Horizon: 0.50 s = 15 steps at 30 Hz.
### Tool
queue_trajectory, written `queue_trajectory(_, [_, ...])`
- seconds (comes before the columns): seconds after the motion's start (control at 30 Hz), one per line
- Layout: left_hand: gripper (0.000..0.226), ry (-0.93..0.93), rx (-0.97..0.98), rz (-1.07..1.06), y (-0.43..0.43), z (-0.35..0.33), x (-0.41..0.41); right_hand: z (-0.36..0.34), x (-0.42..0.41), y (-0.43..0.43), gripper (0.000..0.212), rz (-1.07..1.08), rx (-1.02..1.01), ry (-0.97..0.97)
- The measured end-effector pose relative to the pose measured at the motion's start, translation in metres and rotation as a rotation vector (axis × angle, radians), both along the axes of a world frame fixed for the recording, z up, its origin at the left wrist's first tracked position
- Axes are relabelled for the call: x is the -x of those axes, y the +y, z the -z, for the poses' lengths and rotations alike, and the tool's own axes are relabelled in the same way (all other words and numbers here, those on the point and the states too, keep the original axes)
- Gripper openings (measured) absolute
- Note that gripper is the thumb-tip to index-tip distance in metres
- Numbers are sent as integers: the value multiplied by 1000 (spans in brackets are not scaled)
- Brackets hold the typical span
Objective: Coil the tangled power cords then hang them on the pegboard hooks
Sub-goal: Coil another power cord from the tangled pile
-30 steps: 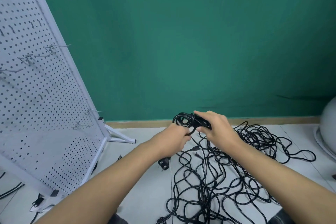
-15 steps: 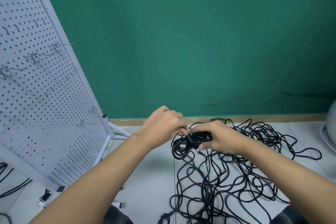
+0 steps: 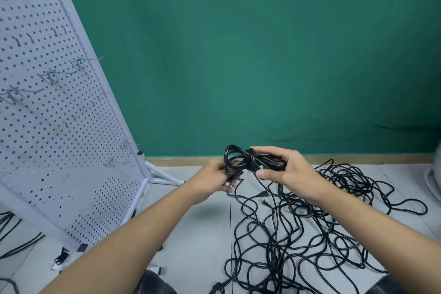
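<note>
Black cord bundle (image 3: pixel 251 159) is gripped mid-frame by left hand (image 3: pixel 210 184) and right hand (image 3: pixel 291 176); floor tangle (image 3: pixel 290 212) is left uncoiled, upper-left pegboard hooks (image 3: pixel 57 73) unfilled.

A single wide-angle view from the person's head looks forward and somewhat down over the floor (image 3: pixel 202 234) toward the green wall (image 3: pixel 262 55), which fills the upper frame. Both forearms enter from the bottom edge. The left hand (image 3: pixel 210 181) and right hand (image 3: pixel 293 174) hold a coiled cord (image 3: pixel 251 159) close to the lens at lower centre. The pegboard (image 3: pixel 47 126) slants across the left side, and the tangled cords (image 3: pixel 343 175) lie at lower right.
</note>
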State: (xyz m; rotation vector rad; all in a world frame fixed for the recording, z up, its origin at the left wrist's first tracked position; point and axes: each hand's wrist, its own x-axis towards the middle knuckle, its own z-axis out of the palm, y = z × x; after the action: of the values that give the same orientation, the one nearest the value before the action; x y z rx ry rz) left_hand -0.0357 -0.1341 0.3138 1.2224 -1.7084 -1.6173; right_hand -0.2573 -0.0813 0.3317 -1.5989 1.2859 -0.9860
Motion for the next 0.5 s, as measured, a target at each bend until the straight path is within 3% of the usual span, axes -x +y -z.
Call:
queue_trajectory(0.07, [14, 13, -24, 15, 3, 4, 6, 5, -1, -2, 55, 68, 8, -52])
queue_trajectory(0.23, [29, 90, -71, -5, 11, 1, 26, 20, -5, -12, 55, 283, 101, 17])
queue_trajectory(0.4, [30, -12, 143, -89, 11, -11, 38, 21, -2, -14, 55, 428, 141, 176])
queue_trajectory(0.5, [26, -34, 231, -138, 11, -17, 34, 16, -7, -8, 57, 409, 269, 333])
